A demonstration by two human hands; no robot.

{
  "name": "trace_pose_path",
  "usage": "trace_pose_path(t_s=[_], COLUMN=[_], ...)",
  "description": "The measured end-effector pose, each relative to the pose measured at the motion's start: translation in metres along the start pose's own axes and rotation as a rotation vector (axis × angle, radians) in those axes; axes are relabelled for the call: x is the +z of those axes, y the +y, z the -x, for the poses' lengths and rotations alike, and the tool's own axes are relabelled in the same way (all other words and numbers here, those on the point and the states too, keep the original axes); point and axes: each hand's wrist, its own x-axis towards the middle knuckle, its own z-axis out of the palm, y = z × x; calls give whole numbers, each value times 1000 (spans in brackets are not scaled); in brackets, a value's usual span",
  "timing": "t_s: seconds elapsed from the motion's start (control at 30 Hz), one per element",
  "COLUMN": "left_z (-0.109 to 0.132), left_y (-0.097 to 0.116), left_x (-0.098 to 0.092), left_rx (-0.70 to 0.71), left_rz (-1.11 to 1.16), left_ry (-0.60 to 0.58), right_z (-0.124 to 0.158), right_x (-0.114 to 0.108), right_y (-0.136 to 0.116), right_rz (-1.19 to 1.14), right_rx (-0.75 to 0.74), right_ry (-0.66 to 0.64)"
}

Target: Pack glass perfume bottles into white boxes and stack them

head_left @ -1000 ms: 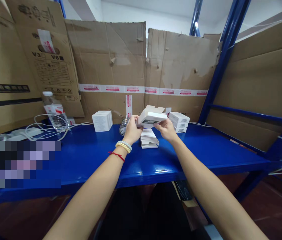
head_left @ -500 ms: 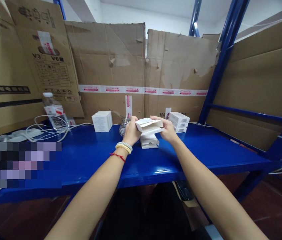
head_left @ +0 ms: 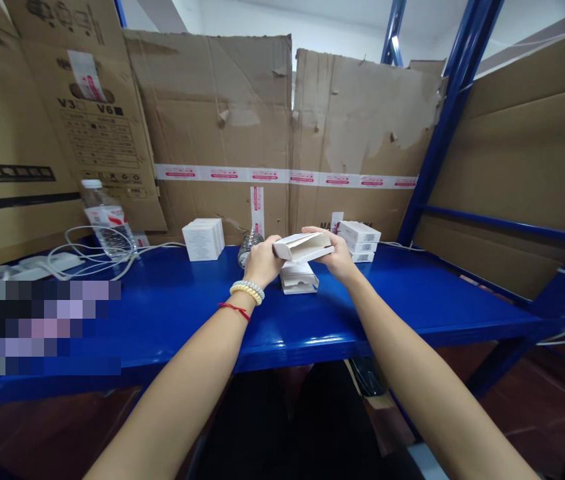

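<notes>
A small white cardboard box (head_left: 296, 247) is held above the shelf, its near end open and the inside looking hollow. My left hand (head_left: 265, 261) grips its left end, with fingers closed round it. At the right end, my right hand (head_left: 337, 257) holds the same box, the fingers partly behind it. Just below lies a short stack of white boxes (head_left: 299, 279), the top of it partly covered by the held box. Behind my left hand sits a dark, shiny roll-like object (head_left: 250, 248), partly hidden.
White boxes stand in a row (head_left: 203, 240) at the back left; more are stacked (head_left: 359, 241) at the back right. A plastic bottle (head_left: 108, 223) and a looped white cable (head_left: 75, 257) lie left on the blue shelf (head_left: 187, 313). Cardboard sheets (head_left: 217, 120) wall the back.
Both hands keep hold of the box. It has tilted slightly, its right side rising a little, and the open end now shows more of the inside. The view has shifted slightly.
</notes>
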Motion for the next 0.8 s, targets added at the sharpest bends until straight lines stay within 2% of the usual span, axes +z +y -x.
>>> trace_pose_path(t_s=[0.17,0.3,0.6,0.8], left_z=[2,3,4,2], left_y=[3,4,4,2], left_x=[-5,-7,-5,-5], left_rx=[-40,-95,-71,-70], left_rz=[-38,-109,-196,-173], left_ry=[56,132,77,17], right_z=[0,-2,-2,-3], right_x=[0,0,3,3], right_y=[0,-1,1,3], right_rz=[-187,-255,38,92], right_rx=[37,64,-54,-89], right_ry=[-58,-26,87,135])
